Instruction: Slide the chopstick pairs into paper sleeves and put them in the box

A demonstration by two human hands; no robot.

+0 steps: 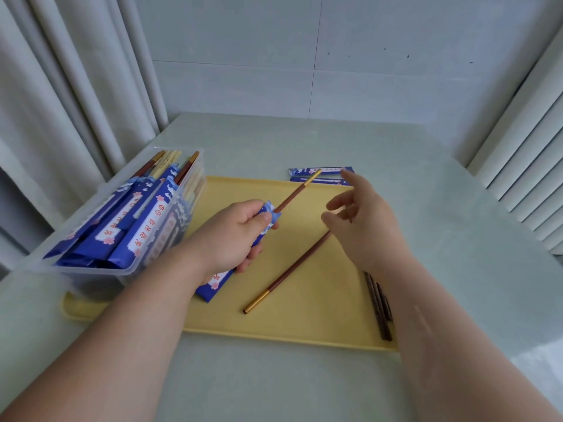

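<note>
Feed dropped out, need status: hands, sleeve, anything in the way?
Left hand grips sleeve, one chopstick partly in. Right hand open above second chopstick on tray. Nothing between hands and box.

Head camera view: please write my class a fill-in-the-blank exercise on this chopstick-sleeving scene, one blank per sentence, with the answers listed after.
1. The left hand grips a blue paper sleeve with ___ chopstick sticking out of its top.
2. The loose chopstick lies on a tray whose colour is ___.
3. The right hand, fingers spread, holds ___.
4. The clear box of filled sleeves stands at the tray's ___ end.

Missing words: one; yellow; nothing; left.
</note>
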